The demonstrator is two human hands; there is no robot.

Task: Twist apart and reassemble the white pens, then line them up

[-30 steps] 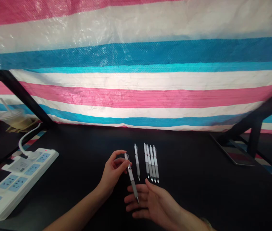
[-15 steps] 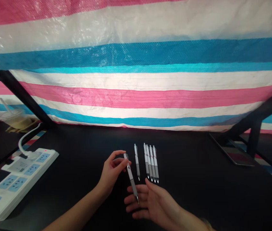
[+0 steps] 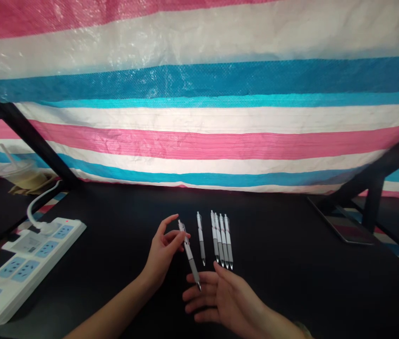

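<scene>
Between the thumb and fingers of my left hand (image 3: pixel 167 247) is a white click pen (image 3: pixel 189 252) with a grey grip, tilted with its tip down and to the right. My left index finger is raised and apart from the pen's push button. My right hand (image 3: pixel 226 294) is open, palm facing left and fingers spread, with the pen tip in front of its fingers; I cannot tell whether they touch. Beyond the hands, a similar single pen (image 3: pixel 200 238) lies on the black table (image 3: pixel 132 202). To its right, several matching pens (image 3: pixel 222 240) lie side by side, tips toward me.
A white power strip (image 3: pixel 40 263) with a plugged-in cable lies at the left. A dark flat device (image 3: pixel 344 223) lies at the right, near a black frame leg (image 3: pixel 372 176). Striped sheeting (image 3: pixel 199 146) hangs behind the table. A lidded cup (image 3: pixel 19 172) stands far left.
My left index finger has lifted off the pen's push button, which now sticks out. The held pen has shifted slightly up and left, and its tip shows shorter. My right hand stays put.
</scene>
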